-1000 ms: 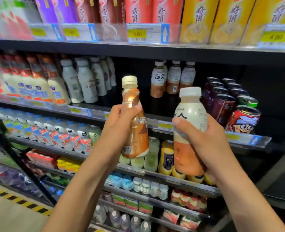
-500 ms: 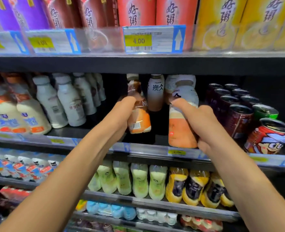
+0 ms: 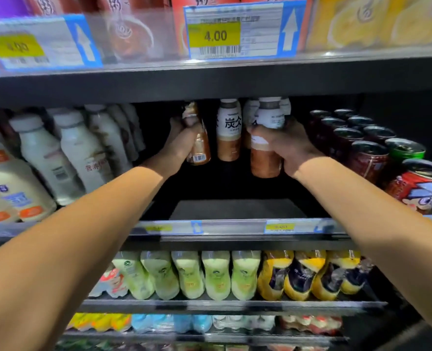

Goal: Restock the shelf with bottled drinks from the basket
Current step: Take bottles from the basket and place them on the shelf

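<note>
Deep inside shelf (image 3: pixel 237 209), two hands (image 3: pixel 182 144) (image 3: pixel 289 148), two bottles (image 3: pixel 199 148) (image 3: pixel 265 148)

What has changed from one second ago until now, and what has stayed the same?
Both hands carried their bottles from in front of the shelves deep into the dark middle shelf. Left hand keeps the orange-brown bottle, right hand the white-capped bottle. Nothing released; shelf stock unchanged.

Both hands (image 3: pixel 235 143) w/ bottles (image 3: pixel 265 158) inside shelf (image 3: pixel 235 209).
</note>
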The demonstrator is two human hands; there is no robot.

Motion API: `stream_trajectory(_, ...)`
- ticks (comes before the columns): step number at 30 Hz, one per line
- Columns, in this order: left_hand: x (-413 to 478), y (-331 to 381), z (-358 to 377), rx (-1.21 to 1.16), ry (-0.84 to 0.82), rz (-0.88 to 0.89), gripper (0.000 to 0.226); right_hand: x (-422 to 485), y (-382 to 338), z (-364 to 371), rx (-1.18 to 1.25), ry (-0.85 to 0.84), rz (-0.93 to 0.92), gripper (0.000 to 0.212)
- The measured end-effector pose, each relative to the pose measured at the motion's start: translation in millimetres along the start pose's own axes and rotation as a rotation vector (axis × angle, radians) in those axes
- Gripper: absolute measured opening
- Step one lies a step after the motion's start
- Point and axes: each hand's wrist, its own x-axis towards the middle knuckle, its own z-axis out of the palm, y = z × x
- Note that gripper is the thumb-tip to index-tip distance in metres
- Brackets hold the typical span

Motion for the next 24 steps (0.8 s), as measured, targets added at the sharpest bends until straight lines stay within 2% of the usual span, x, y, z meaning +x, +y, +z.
stream_trajectory(7,27.3,-29.2,-1.7,0.049,-0.013,0.002,0.059,38.1,16.4,6.8,-0.166,0.028,-0.015,0.056)
stream_trajectory(11,41.4,-34.4,-0.2,0.037,-0.048,-0.004,0.046,57.1,16.8,5.1,-0.307,0.048,-0.030,0.067)
stream_trajectory(16,66.7,-45.7,3.9,0.109,-0.032,-0.007,0.069,76.3,27.0,7.3,-0.270,0.057,-0.061,0.065)
stream_trajectory(21,85.5,-50.7,17.0,0.153,0.009,0.025,0.061,91.4,29.4,5.7,-0.299,0.017,-0.044,0.072)
stream_trajectory(24,92.4,-54.6,22.0,0.217,0.049,0.076,0.064,93.0,30.4,4.2,-0.292,-0.009,-0.036,0.065)
